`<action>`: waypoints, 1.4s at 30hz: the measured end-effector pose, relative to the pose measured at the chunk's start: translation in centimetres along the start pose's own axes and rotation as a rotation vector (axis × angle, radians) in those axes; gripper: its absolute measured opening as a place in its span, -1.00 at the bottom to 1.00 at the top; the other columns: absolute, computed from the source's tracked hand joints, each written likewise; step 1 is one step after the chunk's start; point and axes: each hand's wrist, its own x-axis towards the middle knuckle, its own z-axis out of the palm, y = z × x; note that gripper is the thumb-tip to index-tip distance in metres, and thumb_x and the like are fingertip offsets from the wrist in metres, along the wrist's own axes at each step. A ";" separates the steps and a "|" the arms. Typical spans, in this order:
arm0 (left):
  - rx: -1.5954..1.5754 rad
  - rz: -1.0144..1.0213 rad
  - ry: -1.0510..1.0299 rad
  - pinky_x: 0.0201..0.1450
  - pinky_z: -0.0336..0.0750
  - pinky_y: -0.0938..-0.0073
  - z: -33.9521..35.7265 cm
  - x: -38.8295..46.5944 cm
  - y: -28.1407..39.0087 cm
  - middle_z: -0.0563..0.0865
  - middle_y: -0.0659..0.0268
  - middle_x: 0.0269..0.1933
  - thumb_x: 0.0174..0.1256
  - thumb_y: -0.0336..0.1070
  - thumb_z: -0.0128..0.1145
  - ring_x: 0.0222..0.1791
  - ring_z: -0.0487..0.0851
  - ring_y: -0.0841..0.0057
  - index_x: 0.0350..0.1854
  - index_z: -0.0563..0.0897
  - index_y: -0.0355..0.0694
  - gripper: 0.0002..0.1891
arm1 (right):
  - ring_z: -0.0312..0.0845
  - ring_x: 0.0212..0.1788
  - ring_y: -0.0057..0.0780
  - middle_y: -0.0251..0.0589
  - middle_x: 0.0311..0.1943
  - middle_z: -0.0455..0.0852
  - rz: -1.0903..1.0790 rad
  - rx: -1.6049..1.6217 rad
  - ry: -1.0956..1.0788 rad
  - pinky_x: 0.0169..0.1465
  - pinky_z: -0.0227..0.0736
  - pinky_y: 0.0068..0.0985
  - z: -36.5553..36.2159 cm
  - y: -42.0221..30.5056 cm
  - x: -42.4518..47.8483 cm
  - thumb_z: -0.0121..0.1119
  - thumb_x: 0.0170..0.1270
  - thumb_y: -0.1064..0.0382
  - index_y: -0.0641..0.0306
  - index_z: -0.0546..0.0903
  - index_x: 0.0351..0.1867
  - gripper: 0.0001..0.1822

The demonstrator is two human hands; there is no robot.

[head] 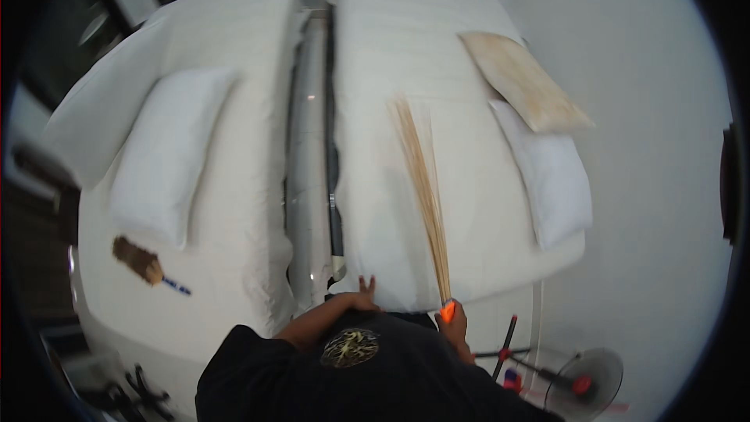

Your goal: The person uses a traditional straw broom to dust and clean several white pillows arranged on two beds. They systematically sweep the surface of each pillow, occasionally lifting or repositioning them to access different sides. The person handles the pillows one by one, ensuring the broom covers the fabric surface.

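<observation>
My right hand [456, 323] grips the orange handle of a stick broom [430, 205]. Its thin tan bristles reach forward over the white sheet of the right bed [387, 158], and their tips are blurred. Near that bed's front corner is my left hand [366, 299], fingers apart and nothing in them. Whether it touches the sheet I cannot tell. Two pillows lie along the right side of this bed: a stained beige pillow [521, 79] partly over a white pillow [554, 181].
A narrow gap with tiled floor [309, 158] separates the two beds. On the left bed [234, 187] are a white pillow [176, 146], another pillow [111, 111] and a brown brush [137, 258] with a blue handle. A fan [583, 384] is at the lower right, near the wall [644, 187].
</observation>
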 end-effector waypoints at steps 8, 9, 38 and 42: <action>-0.052 -0.050 0.137 0.25 0.20 0.40 -7.9 0.5 -3.8 0.36 -0.09 0.23 0.21 0.18 -0.03 0.25 0.33 0.17 0.35 0.10 -0.26 -0.21 | 0.48 -0.44 -0.14 -0.06 -0.51 0.50 0.091 0.027 0.310 -0.35 0.39 -0.31 -4.4 7.6 7.2 0.34 -0.18 0.32 0.30 0.37 -0.38 -0.63; -0.098 -0.102 0.169 0.24 0.22 0.39 -8.4 0.5 -3.3 0.40 -0.10 0.19 0.20 0.17 -0.02 0.23 0.36 0.16 0.29 0.20 -0.29 -0.26 | 0.47 -0.45 -0.26 -0.14 -0.52 0.49 0.112 0.097 0.357 -0.34 0.40 -0.36 -5.3 9.1 8.7 0.34 -0.18 0.34 0.29 0.37 -0.38 -0.63; -1.642 0.600 0.751 0.05 0.40 -0.05 -43.5 33.9 55.0 0.39 0.06 0.12 0.26 -0.13 0.04 0.05 0.43 0.11 0.17 0.21 -0.31 -0.47 | 0.41 -0.07 0.01 0.10 -0.11 0.42 0.369 0.482 0.789 -0.01 0.35 -0.27 -13.9 36.0 45.8 0.13 0.04 0.23 0.38 0.19 0.02 -0.45; -1.329 0.934 1.048 -0.01 0.46 0.05 -45.0 27.0 59.3 0.44 0.10 0.05 0.19 -0.36 0.06 0.02 0.46 0.18 0.09 0.33 -0.34 -0.58 | 0.42 -0.09 -0.04 0.08 -0.13 0.42 0.487 0.492 0.770 -0.01 0.36 -0.29 -13.4 37.6 46.2 0.13 0.05 0.25 0.39 0.19 0.01 -0.47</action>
